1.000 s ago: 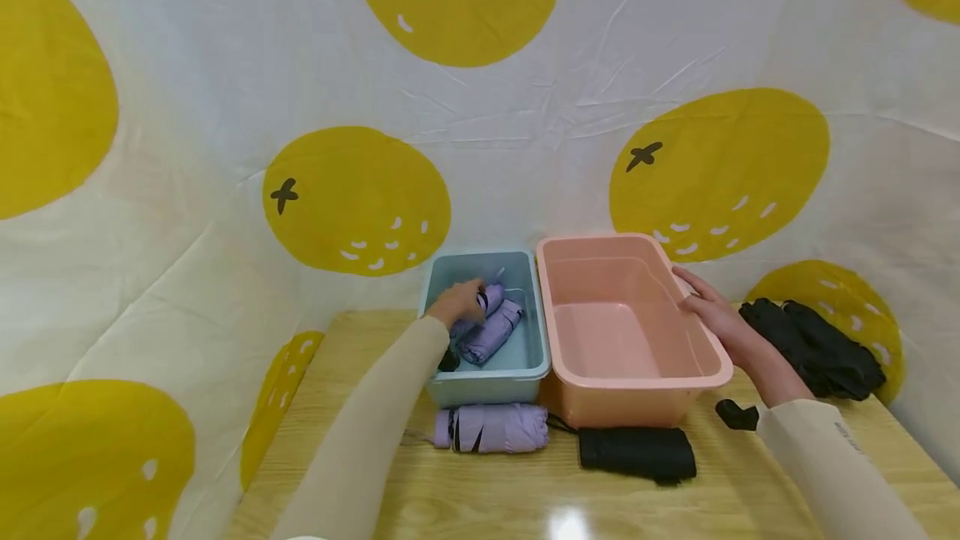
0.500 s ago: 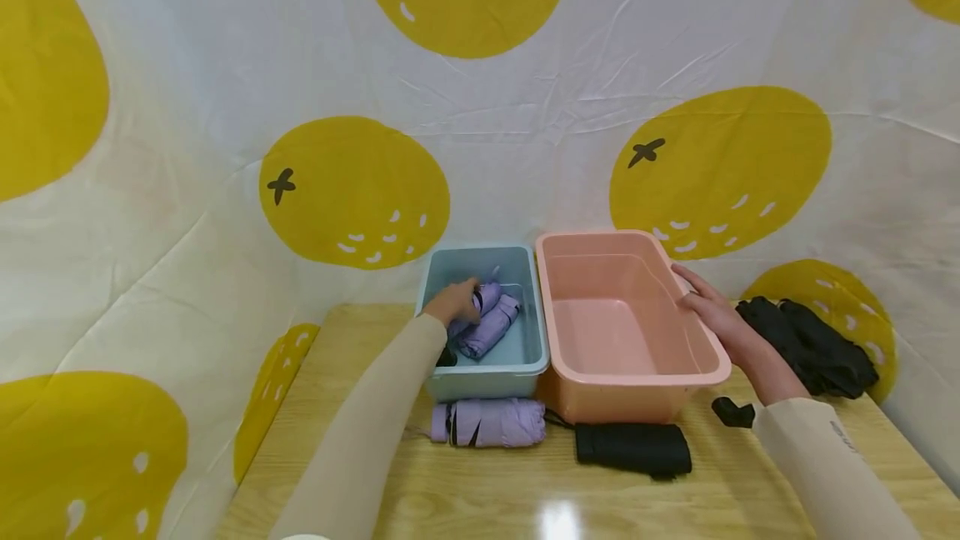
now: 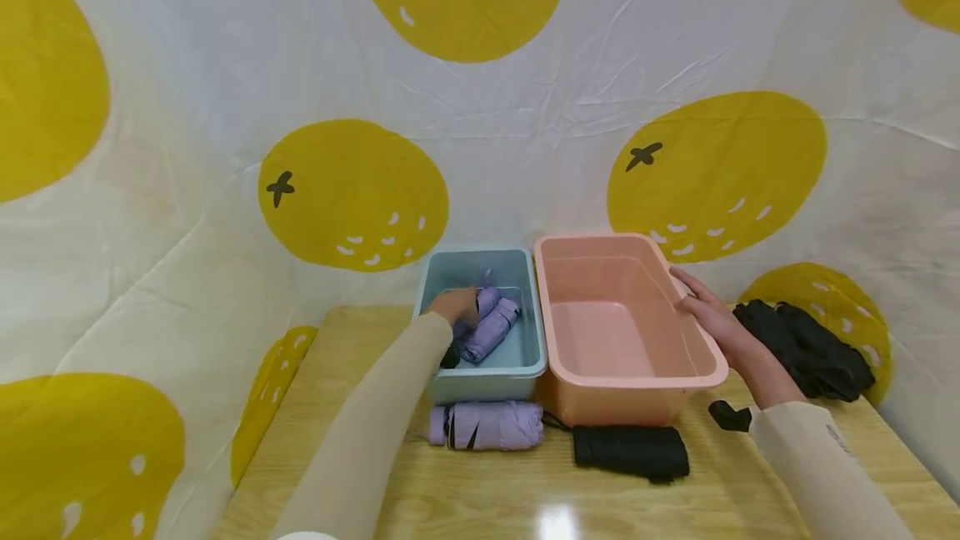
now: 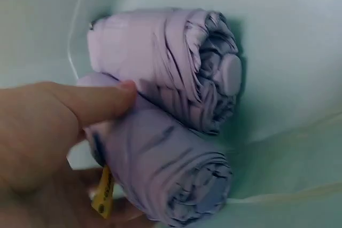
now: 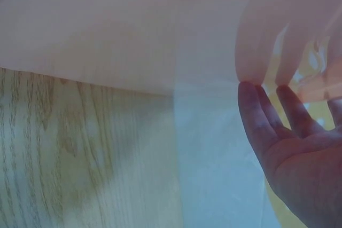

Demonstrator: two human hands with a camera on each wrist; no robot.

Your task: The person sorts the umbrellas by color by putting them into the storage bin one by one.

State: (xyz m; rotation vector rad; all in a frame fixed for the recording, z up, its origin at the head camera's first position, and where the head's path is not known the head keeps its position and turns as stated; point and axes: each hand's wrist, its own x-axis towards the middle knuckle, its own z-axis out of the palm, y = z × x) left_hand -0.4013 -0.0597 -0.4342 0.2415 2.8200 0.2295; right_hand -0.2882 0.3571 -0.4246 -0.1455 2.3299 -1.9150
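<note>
Inside the blue bin my left hand grips a folded purple umbrella. In the left wrist view its thumb lies across the fabric, with other fingers underneath, near a yellow tag. A second folded purple umbrella lies alongside, touching the held one. Something black sits low in the bin, mostly hidden by the arm. My right hand holds the right rim of the pink tub. Its thumb appears over the rim, while the fingertips touch the outer wall.
In front of the containers lie another folded purple umbrella and a folded black umbrella. Bundled black fabric items rest at the table's right side. A black handle-like end shows beside the right sleeve. A patterned curtain hangs behind.
My left hand has dipped slightly deeper into the blue bin, and the held umbrella has shifted a little left. The right hand stays at the tub's rim.
</note>
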